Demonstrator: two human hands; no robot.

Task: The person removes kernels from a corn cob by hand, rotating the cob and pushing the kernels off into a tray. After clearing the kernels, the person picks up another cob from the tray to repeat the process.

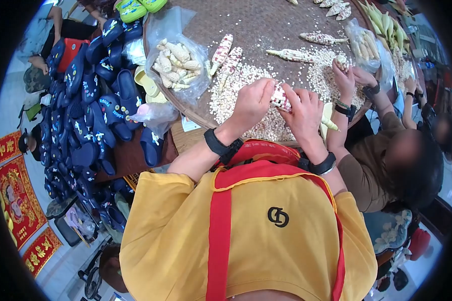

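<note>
Between my two hands is a corn cob (281, 98) with white and dark red kernels, held over the round woven tray (206, 22). My left hand (256, 103) is closed at the cob's left end, its fingers pressed together. My right hand (304, 111) wraps round the other end, and a pale husk (328, 119) sticks out beside it. Below the cob lies a heap of loose white kernels (266, 125). Two red-and-white cobs (230, 62) lie left of my hands. A plastic bag (178, 65) of bare cobs stands on the tray's left side.
At the right, a co-worker's hands (344, 80) hold another cob over the tray. More cobs (291, 55) lie further back, beside a second bag of cobs (364, 47) and green husked corn (384, 22). Many dark blue clogs (103, 110) are piled on the left.
</note>
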